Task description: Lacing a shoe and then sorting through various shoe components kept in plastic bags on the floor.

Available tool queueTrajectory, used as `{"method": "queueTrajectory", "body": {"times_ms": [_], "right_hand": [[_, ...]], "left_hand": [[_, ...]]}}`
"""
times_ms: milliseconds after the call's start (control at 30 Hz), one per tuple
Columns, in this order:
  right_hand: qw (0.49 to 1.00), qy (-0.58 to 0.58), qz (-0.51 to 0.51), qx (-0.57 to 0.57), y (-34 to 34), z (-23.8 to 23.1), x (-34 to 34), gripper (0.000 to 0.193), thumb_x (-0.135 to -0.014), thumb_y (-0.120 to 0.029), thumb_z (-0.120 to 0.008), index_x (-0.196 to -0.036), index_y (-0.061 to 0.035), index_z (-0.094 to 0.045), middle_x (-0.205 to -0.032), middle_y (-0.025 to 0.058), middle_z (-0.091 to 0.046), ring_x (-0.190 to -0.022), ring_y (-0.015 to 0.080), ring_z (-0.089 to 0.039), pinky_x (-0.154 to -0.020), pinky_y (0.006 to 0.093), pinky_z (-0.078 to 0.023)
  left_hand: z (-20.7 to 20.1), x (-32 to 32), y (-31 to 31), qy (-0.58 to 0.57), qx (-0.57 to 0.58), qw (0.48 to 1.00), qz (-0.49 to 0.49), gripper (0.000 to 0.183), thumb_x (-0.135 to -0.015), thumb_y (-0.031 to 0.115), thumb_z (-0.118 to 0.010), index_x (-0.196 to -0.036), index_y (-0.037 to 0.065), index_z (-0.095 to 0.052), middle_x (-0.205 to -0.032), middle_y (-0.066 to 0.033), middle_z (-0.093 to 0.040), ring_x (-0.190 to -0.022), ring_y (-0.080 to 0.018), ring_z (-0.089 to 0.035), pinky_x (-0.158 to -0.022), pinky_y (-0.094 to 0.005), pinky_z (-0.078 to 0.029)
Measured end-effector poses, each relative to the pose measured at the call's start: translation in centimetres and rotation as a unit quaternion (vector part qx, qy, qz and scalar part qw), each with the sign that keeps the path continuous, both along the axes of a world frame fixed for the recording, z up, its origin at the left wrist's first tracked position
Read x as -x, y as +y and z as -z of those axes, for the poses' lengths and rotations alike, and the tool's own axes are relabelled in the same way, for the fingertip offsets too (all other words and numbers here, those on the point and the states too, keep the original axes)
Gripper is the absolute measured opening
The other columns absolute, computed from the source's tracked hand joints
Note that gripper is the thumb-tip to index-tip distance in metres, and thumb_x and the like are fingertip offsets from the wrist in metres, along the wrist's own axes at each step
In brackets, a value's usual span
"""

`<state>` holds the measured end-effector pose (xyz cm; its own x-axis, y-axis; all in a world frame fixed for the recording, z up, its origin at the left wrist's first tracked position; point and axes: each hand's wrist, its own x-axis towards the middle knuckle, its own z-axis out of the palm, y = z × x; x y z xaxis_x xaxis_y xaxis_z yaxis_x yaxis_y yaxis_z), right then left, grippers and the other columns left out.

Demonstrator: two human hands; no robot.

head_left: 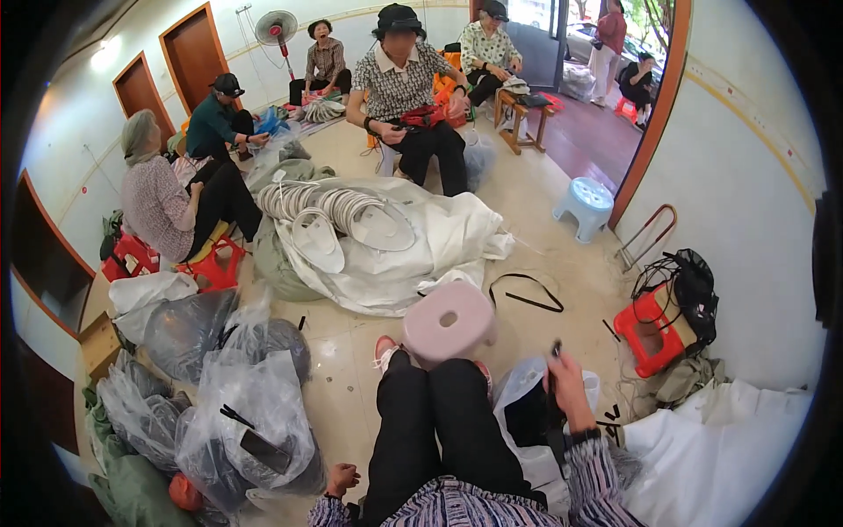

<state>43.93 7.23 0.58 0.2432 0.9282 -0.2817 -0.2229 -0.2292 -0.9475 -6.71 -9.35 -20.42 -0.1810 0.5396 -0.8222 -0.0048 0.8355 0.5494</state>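
Observation:
My right hand [571,391] is raised to the right of my knees, its fingers closed round a black strap [555,408]. One end of the strap sticks up above the fingers, and the rest hangs down. Just below that hand an opened white plastic bag [507,400] holds black material [527,413]. My left hand [342,479] is low beside my left thigh with its fingers curled in. Whether anything is inside them does not show. A pink plastic stool [439,316] stands in front of my knees.
Stacked pale oval pieces [351,220] lie on white sheeting [439,233] ahead. Filled clear plastic bags [255,404] crowd the left, with a phone-like dark object [265,451] on top. A red stool [645,338] and blue stool [587,206] stand right. Several people sit around the room.

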Motion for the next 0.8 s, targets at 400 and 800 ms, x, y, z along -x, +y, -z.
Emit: {"method": "queueTrajectory", "body": {"times_ms": [400, 800], "right_hand": [[0.882, 0.088, -0.462, -0.024, 5.5, -9.6, 19.7, 0.034, -0.087, -0.012, -0.051, -0.116, -0.0023, -0.035, -0.079, 0.0096, -0.061, -0.062, 0.0129, -0.058, -0.054, 0.0245, -0.046], [0.889, 0.053, -0.446, 0.084, -0.9, -7.8, 19.4, 0.019, -0.089, -0.019, -0.053, -0.086, 0.0004, -0.054, -0.067, 0.0085, -0.061, -0.049, 0.0115, -0.056, -0.042, 0.0212, -0.043]], "left_hand": [[-20.8, -7.2, 10.7, -0.112, -0.369, 0.92, -0.065, 0.028, -0.089, 0.023, -0.052, -0.106, 0.002, -0.056, -0.078, -0.0027, -0.06, -0.061, -0.0075, -0.051, -0.058, -0.0205, -0.042], [-25.3, -14.6, 16.4, -0.03, -0.486, 0.869, -0.086, 0.01, -0.084, 0.011, -0.058, -0.081, 0.003, -0.054, -0.062, 0.0037, -0.048, -0.057, -0.0037, -0.045, -0.05, -0.0187, -0.036]]}}
